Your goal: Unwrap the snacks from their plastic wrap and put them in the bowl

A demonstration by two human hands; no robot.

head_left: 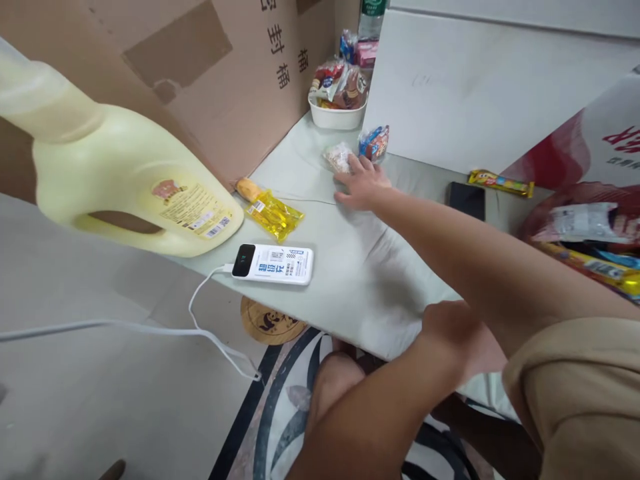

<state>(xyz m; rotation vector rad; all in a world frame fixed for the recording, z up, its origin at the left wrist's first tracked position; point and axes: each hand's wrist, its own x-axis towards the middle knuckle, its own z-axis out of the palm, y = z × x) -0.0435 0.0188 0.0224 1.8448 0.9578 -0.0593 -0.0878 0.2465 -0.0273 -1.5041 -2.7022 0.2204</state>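
My right hand (364,185) reaches across the table with its fingers spread, palm down. Its fingertips touch or lie just over a small snack in a clear wrapper (338,157). Just beyond the fingers stands a blue and brown snack packet (374,143). My left hand (457,330) rests at the table's near edge under my right forearm. Its fingers are hidden, so I cannot make out their shape. Left of the right hand lie a yellow transparent packet (277,215) and a white power bank (274,265) with a cable plugged in.
A large pale yellow jug (135,173) looms at left before a cardboard box (200,80). A white bowl (337,119) of wrapped snacks stands at the back. At right are a dark phone-like slab (467,200), a yellow snack bar (501,182) and a red container of packets (537,213).
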